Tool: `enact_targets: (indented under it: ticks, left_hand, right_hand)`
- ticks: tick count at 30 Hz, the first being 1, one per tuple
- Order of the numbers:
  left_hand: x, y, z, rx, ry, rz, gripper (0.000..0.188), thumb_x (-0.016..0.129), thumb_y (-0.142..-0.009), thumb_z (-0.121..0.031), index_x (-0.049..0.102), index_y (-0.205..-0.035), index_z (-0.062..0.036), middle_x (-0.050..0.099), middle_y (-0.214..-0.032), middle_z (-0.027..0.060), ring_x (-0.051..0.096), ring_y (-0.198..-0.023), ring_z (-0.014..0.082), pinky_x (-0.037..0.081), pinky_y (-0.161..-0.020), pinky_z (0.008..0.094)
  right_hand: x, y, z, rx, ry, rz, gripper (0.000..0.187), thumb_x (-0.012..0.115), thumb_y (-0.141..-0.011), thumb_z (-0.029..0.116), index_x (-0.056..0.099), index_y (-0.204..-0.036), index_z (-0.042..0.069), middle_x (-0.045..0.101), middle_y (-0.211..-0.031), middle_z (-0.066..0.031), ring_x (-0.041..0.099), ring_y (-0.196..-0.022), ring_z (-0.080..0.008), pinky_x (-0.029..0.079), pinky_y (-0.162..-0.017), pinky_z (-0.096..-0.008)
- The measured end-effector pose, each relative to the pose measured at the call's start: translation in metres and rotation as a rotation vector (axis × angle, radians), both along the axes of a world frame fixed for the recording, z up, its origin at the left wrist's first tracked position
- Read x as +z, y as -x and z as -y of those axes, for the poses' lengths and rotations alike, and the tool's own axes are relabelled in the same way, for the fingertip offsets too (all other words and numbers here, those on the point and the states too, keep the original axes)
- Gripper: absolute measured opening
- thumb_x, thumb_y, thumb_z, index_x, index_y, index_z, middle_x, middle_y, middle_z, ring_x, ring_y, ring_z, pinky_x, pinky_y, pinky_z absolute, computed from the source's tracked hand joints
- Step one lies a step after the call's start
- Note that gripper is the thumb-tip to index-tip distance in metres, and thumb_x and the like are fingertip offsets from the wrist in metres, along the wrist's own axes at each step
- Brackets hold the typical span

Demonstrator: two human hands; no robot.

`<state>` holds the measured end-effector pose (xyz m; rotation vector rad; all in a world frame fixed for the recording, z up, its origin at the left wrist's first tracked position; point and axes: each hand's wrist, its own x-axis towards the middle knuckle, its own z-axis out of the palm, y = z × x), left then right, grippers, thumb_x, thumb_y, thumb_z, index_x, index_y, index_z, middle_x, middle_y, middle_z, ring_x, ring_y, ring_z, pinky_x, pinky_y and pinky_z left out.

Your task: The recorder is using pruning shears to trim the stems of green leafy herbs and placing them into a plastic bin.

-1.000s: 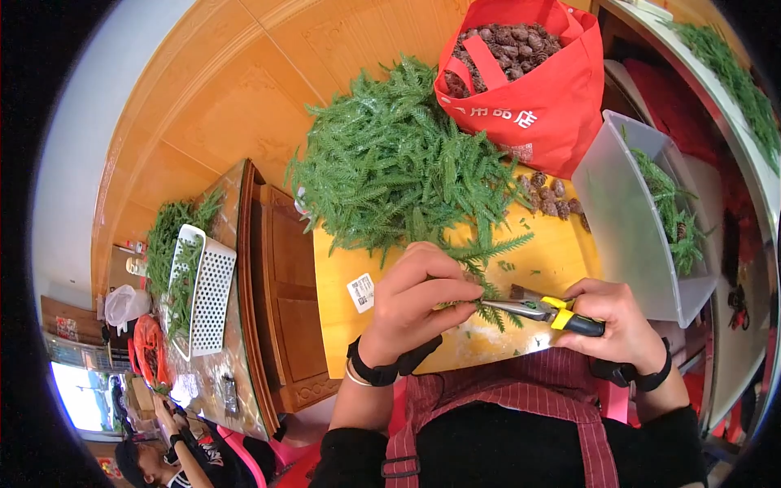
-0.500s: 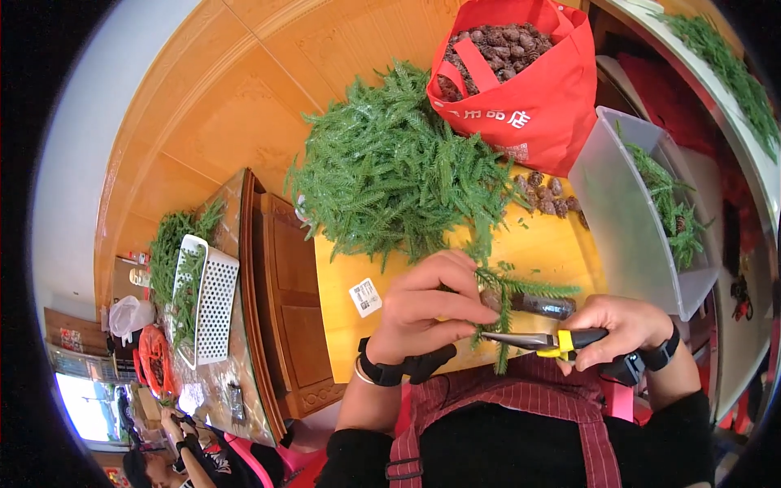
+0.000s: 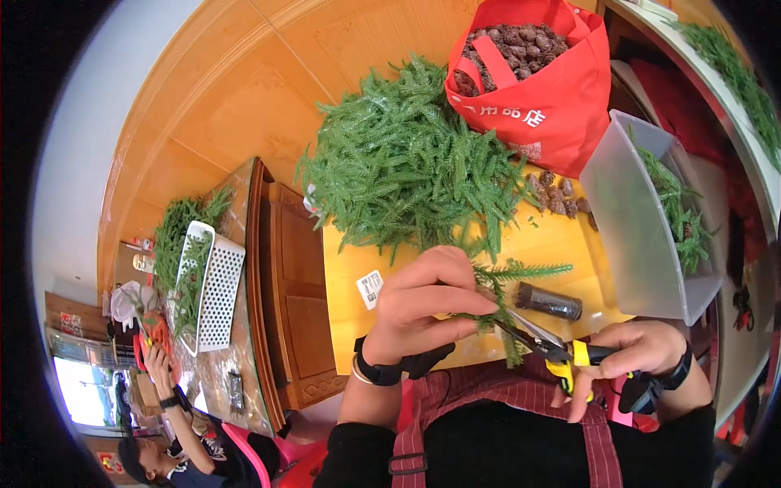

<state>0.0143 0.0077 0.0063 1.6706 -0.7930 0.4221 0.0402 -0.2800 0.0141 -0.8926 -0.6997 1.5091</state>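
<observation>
My left hand (image 3: 427,305) pinches a green artificial pine sprig (image 3: 533,272) close to its stem, above the table's near edge. In my right hand (image 3: 643,354) is a pair of long-nosed pliers (image 3: 558,355) with yellow and black handles. Their jaws are spread and point left, at the sprig just beside my left fingertips. Whether they touch the stem I cannot tell. A dark, glossy cylinder (image 3: 550,302) lies on the yellow tabletop (image 3: 348,325) behind the pliers. Beyond my left hand rises a large heap of pine sprigs (image 3: 407,163).
A red bag (image 3: 561,134) full of pine cones stands at the back, with loose pine cones (image 3: 563,195) before it. To the right is a translucent bin (image 3: 630,236) holding greenery. At left, a white perforated basket (image 3: 221,285) sits on another table, near a co-worker (image 3: 183,439).
The pliers' jaws have spread apart, and my right hand has moved slightly down and right. My left hand keeps its pinch on the sprig. At far left, the co-worker's arm has risen.
</observation>
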Motion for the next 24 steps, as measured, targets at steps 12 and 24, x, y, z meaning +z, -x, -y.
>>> enact_targets:
  ticks: [12, 24]
  left_hand:
    - [-0.001, 0.008, 0.002, 0.115, 0.162, -0.268, 0.022, 0.075, -0.063, 0.0, 0.066, -0.084, -0.0024, 0.058, -0.082, 0.0058, 0.054, -0.077, 0.0152, 0.042, -0.067, 0.0251]
    - [-0.007, 0.009, 0.002, 0.109, 0.188, -0.375, 0.017, 0.074, -0.066, -0.003, 0.063, -0.078, 0.0009, 0.055, -0.079, 0.0078, 0.054, -0.072, 0.0187, 0.043, -0.065, 0.0284]
  right_hand:
    - [0.028, 0.006, -0.027, -0.666, 0.111, 1.558, 0.026, 0.071, -0.069, 0.024, 0.059, -0.077, 0.003, 0.059, -0.074, -0.0109, 0.056, -0.079, -0.0303, 0.043, -0.082, -0.0396]
    - [0.016, 0.006, -0.03, -0.775, 0.206, 1.824, 0.025, 0.074, -0.063, 0.02, 0.055, -0.067, 0.005, 0.054, -0.072, -0.0079, 0.053, -0.086, -0.0304, 0.044, -0.074, -0.0385]
